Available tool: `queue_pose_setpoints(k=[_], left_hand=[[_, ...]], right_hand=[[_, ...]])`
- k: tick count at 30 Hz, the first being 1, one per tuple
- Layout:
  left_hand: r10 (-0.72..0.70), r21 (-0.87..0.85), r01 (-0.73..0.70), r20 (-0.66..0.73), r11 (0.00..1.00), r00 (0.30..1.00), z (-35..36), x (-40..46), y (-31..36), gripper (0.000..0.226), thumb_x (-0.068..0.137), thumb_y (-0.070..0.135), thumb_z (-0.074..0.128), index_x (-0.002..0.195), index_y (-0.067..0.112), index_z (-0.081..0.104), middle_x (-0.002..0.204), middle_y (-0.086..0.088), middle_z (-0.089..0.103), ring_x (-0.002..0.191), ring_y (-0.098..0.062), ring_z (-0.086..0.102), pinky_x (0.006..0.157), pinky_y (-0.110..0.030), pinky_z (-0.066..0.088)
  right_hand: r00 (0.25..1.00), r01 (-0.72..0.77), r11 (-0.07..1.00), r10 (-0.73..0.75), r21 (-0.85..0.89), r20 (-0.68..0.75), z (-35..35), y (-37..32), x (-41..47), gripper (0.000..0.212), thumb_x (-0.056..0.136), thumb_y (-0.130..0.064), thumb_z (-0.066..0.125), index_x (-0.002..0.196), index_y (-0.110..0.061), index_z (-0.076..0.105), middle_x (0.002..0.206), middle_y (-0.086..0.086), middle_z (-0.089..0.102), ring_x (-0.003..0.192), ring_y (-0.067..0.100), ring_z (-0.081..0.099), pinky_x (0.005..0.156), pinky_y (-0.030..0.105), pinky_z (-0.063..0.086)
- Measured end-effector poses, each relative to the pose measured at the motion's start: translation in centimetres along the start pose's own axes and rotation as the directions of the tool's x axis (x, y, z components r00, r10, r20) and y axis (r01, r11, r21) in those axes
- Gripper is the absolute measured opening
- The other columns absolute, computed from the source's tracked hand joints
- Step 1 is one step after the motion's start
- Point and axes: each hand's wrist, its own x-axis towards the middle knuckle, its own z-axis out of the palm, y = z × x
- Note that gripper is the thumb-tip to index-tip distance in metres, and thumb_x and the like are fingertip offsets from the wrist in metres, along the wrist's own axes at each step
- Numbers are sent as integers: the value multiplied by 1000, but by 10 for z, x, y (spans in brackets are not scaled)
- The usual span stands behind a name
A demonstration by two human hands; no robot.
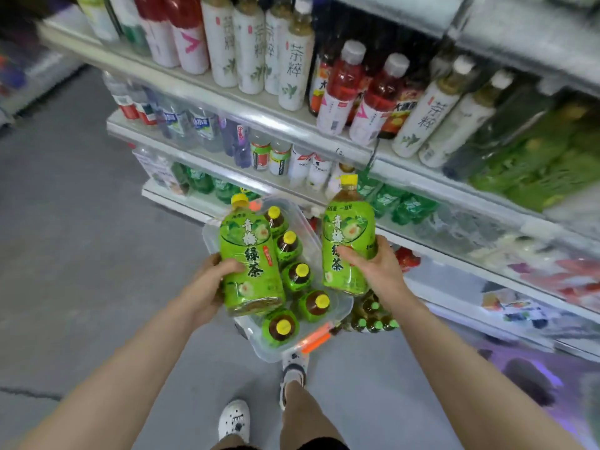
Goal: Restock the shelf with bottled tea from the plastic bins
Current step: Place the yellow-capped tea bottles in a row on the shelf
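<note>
Holding two green tea bottles above the bin (344, 308) | left hand (207, 284) fingers grasp one bottle (250, 258), right hand (378, 264) another (349, 237) | neither shelved; five remain in bin

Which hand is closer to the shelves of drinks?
Right. The right hand holds its green tea bottle beside the shelves, while the left hand holds another bottle over the clear bin, farther out.

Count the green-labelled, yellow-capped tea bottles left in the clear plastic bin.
5, in a line along the clear plastic bin: far bottle, then, nearest. The bottle in the left hand covers part of the bin, so more may be hidden.
</note>
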Motion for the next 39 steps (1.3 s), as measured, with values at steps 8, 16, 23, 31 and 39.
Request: queue_pose_setpoints(k=[8,16,23,31,39], left_hand=[[162,-37,-158,289,987,944,46,-72,47,67,54,19,77,118,7,58,104,-14,70,80,-21,69,63,-30,59],[212,9,-247,484,969,849,116,-146,91,52,75,30,70,122,11,61,107,-13,73,92,-27,71,72,-38,60],[363,56,-505,627,862,689,179,-200,119,85,55,30,84,131,14,50,110,-8,72,93,-25,72,69,-36,59],[457,47,-674,700,737,549,285,-248,132,89,46,30,89,126,18,51,111,-4,71,94,-22,72,79,-42,58],[538,-20,-719,677,695,502,402,-271,128,104,39,39,92,131,20,48,114,-6,70,97,-25,71,84,-50,57]], right_hand=[[968,174,972,-139,158,-210,-51,-69,-108,103,48,-72,86,132,-24,50,123,-2,67,108,20,68,93,47,56],[879,352,910,-242,219,-410,-117,-125,-200,90,61,-52,88,134,-16,50,124,2,65,104,14,68,70,22,57],[781,464,865,-296,193,-549,-189,-154,-260,64,71,-40,82,125,-16,56,113,1,69,93,10,72,74,28,59],[694,550,820,-344,158,-632,-288,-170,-294,62,68,-41,80,121,-16,58,113,5,70,93,15,73,69,29,59],[658,613,788,-461,67,-596,-405,-191,-291,62,67,-42,80,121,-20,56,114,4,69,94,16,73,76,37,60]])
